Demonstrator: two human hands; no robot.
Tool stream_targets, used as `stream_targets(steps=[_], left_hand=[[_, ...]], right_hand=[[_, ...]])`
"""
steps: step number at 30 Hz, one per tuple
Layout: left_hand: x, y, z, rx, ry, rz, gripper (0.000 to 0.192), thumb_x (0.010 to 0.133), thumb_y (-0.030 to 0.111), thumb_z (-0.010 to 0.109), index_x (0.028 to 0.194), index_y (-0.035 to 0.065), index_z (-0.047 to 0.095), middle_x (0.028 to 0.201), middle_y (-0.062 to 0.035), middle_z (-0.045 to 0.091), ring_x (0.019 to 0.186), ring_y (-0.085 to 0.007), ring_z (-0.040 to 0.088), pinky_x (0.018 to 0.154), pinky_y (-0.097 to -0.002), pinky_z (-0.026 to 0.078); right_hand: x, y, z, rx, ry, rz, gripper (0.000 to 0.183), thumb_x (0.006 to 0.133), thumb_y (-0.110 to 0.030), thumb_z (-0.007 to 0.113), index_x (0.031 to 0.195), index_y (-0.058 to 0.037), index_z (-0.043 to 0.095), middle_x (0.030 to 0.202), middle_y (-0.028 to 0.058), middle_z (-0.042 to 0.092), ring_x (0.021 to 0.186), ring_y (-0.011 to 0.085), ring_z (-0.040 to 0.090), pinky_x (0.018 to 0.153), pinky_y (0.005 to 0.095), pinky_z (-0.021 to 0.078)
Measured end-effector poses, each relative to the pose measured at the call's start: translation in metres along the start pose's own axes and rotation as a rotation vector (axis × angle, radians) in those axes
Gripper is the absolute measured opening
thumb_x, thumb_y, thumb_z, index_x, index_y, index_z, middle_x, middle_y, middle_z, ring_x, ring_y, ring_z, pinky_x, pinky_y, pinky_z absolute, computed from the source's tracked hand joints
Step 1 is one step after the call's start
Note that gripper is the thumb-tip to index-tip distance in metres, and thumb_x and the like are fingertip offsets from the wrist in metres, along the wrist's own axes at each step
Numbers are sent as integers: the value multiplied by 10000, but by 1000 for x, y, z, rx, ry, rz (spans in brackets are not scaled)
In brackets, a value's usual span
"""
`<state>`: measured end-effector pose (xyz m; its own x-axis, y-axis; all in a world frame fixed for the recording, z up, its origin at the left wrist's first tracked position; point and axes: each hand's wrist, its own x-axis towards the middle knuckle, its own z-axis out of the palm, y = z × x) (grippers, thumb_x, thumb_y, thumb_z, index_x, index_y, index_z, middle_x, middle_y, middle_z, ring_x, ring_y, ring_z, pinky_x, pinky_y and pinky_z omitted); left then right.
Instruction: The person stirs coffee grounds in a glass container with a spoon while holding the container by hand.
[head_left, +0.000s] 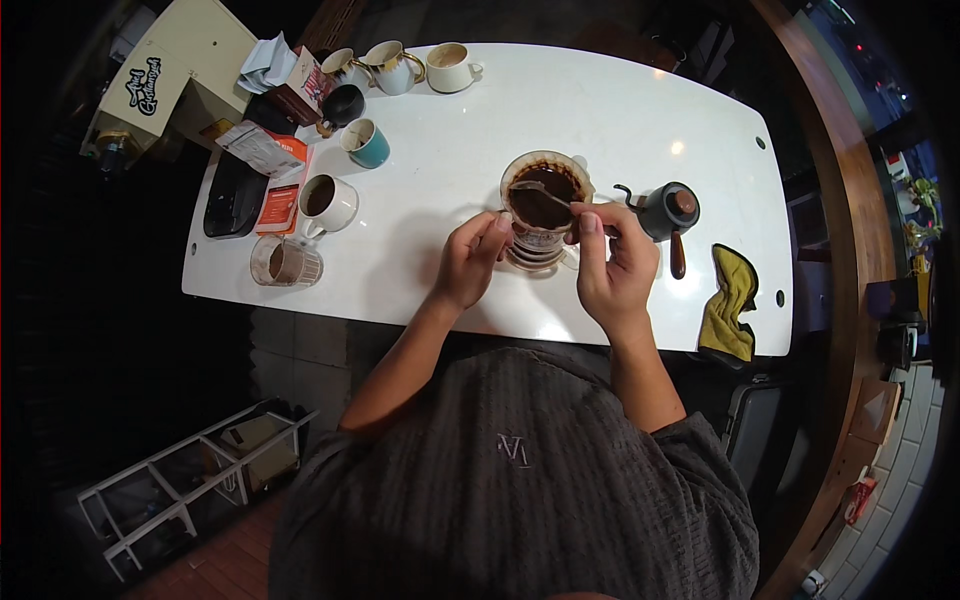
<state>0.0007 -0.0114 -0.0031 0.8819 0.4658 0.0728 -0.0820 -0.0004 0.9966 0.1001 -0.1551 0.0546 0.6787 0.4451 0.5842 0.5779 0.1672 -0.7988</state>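
A coffee dripper (534, 238) with a paper filter (516, 169) sits in front of me on a white table. Dark, wet coffee (541, 213) fills the filter, and grounds cling to its wall. Between the thumb and fingers of my right hand (619, 262) is a metal spoon (553, 196), its bowl over the coffee. My left hand (471, 262) pinches the near left edge of the dripper; its fingertips are partly hidden. Beneath the dripper is a vessel (536, 264) with a handle, mostly covered from above. A black gooseneck kettle (670, 206) with a wooden handle stands right of my right hand.
On the white table (600, 97), a yellow-green cloth (727, 304) hangs over the near right edge. Leftward are a ribbed glass (300, 262), a white mug (343, 206), a teal cup (370, 148) and coffee bags (279, 206). Several cups, including a cream cup (450, 75), line the back.
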Motion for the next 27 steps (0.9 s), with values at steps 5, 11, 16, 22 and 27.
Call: stream_targets(steps=[5,11,16,22,27], left_hand=[[-1,8,1,45,-13,-55,356,957,324,434,730,53,475,686,-5,454,660,-95,427,638,-238,364],[0,1,-1,10,-2,1,366,958,341,471,756,41,530,650,24,463,619,-48,404,568,-204,344],[0,3,0,-3,2,8,363,962,333,466,751,43,523,657,23,463,620,-47,404,567,-205,342],[0,2,-1,10,-11,14,358,967,317,460,750,40,522,664,21,475,621,-49,410,569,-205,346],[0,3,0,3,-9,25,343,969,296,462,757,36,530,673,19,490,625,-48,424,570,-201,356]], right_hand=[[-3,1,-2,-23,-10,0,48,857,26,566,879,45,605,737,107,619,616,137,607,592,229,485],[-3,3,0,48,62,14,65,870,15,554,876,50,609,723,103,617,605,130,602,580,229,479],[-6,5,-3,19,36,19,73,875,17,546,875,51,610,721,102,613,600,128,598,573,224,467],[-4,6,0,71,75,26,100,894,-1,525,873,54,606,699,85,608,596,106,584,552,218,450],[-8,10,-4,140,77,84,150,923,-41,501,863,58,597,680,72,597,599,80,561,548,204,433]])
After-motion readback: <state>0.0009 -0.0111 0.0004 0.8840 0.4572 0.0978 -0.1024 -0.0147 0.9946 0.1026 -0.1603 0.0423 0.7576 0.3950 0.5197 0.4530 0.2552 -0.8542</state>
